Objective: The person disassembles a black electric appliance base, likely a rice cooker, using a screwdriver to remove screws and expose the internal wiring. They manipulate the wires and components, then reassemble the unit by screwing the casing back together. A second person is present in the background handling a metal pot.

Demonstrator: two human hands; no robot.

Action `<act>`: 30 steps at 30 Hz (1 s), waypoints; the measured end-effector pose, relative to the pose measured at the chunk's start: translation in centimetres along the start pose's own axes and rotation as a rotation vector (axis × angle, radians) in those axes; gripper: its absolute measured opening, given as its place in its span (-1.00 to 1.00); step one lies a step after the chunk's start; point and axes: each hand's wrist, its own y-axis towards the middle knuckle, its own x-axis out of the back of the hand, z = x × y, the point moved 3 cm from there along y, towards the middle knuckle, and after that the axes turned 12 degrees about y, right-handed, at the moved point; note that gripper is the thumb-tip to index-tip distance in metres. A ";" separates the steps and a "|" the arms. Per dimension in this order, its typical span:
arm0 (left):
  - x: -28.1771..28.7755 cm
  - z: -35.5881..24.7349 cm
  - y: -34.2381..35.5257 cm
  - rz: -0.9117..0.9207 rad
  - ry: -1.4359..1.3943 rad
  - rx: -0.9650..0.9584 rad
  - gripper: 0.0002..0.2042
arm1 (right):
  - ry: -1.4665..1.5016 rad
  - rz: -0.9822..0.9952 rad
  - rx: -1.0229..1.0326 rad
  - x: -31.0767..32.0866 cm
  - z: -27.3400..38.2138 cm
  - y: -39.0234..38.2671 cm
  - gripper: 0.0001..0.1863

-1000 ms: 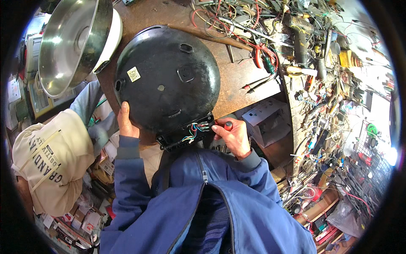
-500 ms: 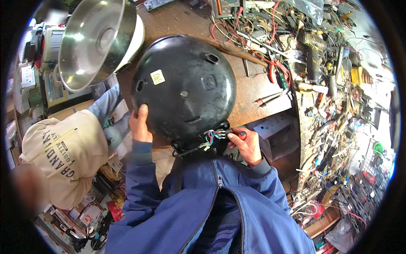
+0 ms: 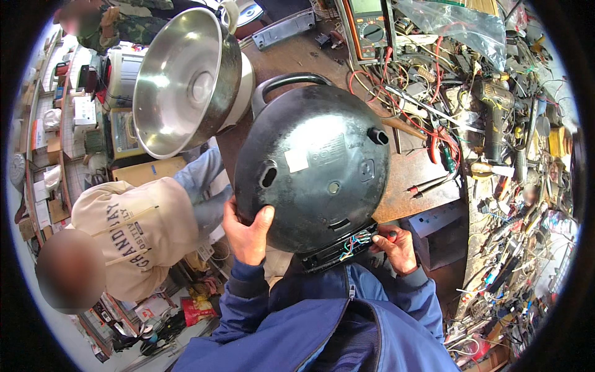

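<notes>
A round black plastic appliance housing (image 3: 310, 195) is tipped up before me, its underside showing two oval slots, a small central hole and a pale square label. A loop handle rises at its far rim. My left hand (image 3: 249, 235) grips its left side, thumb on the underside and other fingers hidden behind. Along the near edge is a narrow black opened compartment (image 3: 322, 257) with several coloured wires (image 3: 354, 243). My right hand (image 3: 400, 251) is closed beside these wires, fingertips at the compartment's right end. A red-and-black handle end (image 3: 391, 235) shows in it; the tool's kind is hidden.
A steel bowl (image 3: 176, 87) stands tilted at the back left. On the right lie a multimeter (image 3: 369, 28), red and black probes (image 3: 427, 186), a drill (image 3: 494, 118) and piled tools. A person in a beige hoodie (image 3: 145, 232) is at the left, another at the far left.
My view has shifted, so everything sits farther right and lower. The housing is tilted differently, with its far handle now showing. Both hands keep about the same places on it.
</notes>
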 end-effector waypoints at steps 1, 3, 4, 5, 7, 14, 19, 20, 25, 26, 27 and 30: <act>-0.1 -0.6 -0.2 0.004 0.015 0.010 -0.35 | -0.023 0.020 -0.012 0.0 0.2 0.1 -0.67; -0.4 -2.1 -0.4 -0.016 0.052 -0.011 -0.35 | -0.058 0.052 -0.027 0.0 0.7 0.2 -0.68; -0.6 -2.7 -0.5 -0.023 0.073 -0.024 -0.35 | -0.070 0.064 -0.029 0.0 0.8 0.2 -0.68; -0.8 -2.9 -0.4 -0.025 0.083 -0.029 -0.36 | -0.082 0.076 -0.031 0.0 1.0 0.3 -0.68; -1.1 -3.7 -0.4 -0.019 0.105 -0.044 -0.37 | -0.077 0.108 -0.026 -0.1 1.3 0.2 -0.67; -1.8 -4.9 -0.4 -0.026 0.114 -0.095 -0.41 | -0.112 0.147 -0.023 -0.3 1.9 0.5 -0.63; -2.4 -6.0 -0.7 0.006 0.109 -0.119 -0.41 | -0.134 0.182 0.010 0.1 1.6 0.9 -0.64; -2.5 -6.2 -0.8 0.011 0.120 -0.126 -0.40 | -0.148 0.188 0.016 0.2 1.5 0.9 -0.64; -3.2 -7.9 -1.6 0.022 0.147 -0.192 -0.38 | -0.206 0.144 0.079 0.5 0.7 1.1 -0.67; -3.4 -8.1 -1.6 0.026 0.149 -0.200 -0.38 | -0.228 0.138 0.081 0.3 1.1 1.0 -0.67; -3.5 -8.3 -1.6 0.031 0.150 -0.206 -0.38 | -0.249 0.130 0.082 0.2 1.2 1.0 -0.67; -3.7 -8.5 -1.5 0.047 0.166 -0.220 -0.42 | -0.237 0.131 0.097 0.5 0.8 1.2 -0.68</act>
